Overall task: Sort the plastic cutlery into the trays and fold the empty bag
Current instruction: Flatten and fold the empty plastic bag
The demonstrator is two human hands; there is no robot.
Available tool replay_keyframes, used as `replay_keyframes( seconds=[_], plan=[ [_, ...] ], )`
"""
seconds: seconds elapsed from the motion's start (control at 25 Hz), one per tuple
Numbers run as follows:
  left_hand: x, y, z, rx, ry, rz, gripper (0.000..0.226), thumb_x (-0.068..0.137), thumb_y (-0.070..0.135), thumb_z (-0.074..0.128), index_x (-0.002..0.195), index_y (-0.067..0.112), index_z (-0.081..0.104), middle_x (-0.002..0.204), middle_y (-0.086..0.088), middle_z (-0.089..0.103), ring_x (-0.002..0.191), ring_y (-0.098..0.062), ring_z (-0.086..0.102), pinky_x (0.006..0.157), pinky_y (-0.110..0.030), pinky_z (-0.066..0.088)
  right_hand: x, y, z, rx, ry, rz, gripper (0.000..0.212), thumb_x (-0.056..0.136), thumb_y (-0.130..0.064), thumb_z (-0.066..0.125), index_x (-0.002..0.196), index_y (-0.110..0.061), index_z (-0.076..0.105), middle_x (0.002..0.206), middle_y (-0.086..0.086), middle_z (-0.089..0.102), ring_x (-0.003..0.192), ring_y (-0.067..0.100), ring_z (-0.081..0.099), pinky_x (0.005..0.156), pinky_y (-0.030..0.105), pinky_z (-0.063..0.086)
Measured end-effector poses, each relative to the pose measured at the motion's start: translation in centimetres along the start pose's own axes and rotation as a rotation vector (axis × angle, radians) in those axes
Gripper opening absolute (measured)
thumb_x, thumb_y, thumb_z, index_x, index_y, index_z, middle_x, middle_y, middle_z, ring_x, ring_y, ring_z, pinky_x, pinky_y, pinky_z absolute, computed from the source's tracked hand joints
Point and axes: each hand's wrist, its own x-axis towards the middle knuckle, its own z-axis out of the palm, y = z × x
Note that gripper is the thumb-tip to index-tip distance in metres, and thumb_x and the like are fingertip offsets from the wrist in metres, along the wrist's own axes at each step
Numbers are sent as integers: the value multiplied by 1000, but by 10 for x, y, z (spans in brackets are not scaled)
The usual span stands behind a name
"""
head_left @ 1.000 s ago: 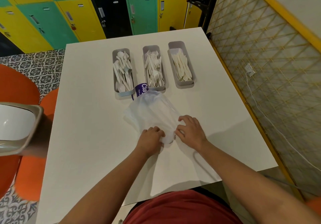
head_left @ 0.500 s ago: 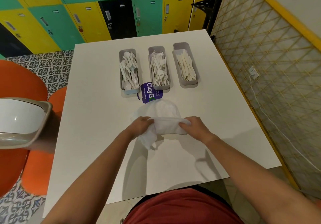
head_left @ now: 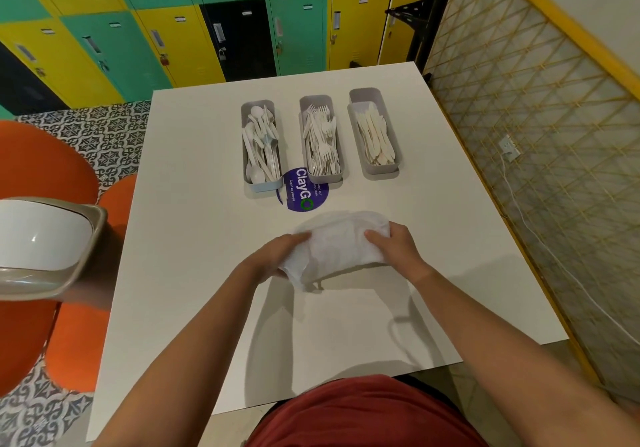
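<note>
Table [head_left: 194,238]: smooth white top, matt with a faint sheen. Bag [head_left: 341,244]: thin, translucent white plastic film, crumpled and softly glossy; three trays [head_left: 379,168]: smooth matt grey plastic, holding white and cream plastic cutlery [head_left: 259,148]. Sticker [head_left: 304,192]: glossy purple print; lockers [head_left: 173,37]: painted metal, satin finish; floor [head_left: 104,134]: patterned tile.

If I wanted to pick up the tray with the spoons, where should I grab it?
Probably across the spoon tray at its near short end, coming from above on your side. It is long and narrow, that rim is bare, and the fork tray crowds its right wall.
</note>
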Motion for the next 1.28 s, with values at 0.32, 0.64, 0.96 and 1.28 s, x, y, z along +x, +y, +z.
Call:
replay_keyframes(
  seconds=[0.32,0.64,0.96,1.28],
  plan=[
    [1,8,-14,36,85,75,29,65,3,52,93,0,60,92,-16,60,79,-27,53,67,-31,43,13,3,-6,-50,121,18,15,92,-18,55,89,-5,62,82,3,58,82,19,52,67,25,41],
    [16,1,-25,-21,199,22,11,88,5,50,93,5,59,86,-13,58,70,-22,53,60,-25,42,19,21,-9,-372,174,-13,17,85,-32,60,92,-16,59,87,-1,56,86,21,52,69,29,43],
    [18,14,-17,68,109,71,15,92,14,47,80,9,54,73,-8,51,60,-17,45,45,-18,38,29,19,7,-792,-52,-329,44,84,-37,63,124,-20,57,141,-2,42,132,19,37,108,35,28],
    [28,29,-39,707,192,-220,17,90,11,49,100,5,62,103,-9,67,86,-20,63,67,-27,48,36,31,7,-846,-255,-332,36,95,-18,48,131,-13,53,137,1,53,136,17,38,107,28,25]
  ],
)
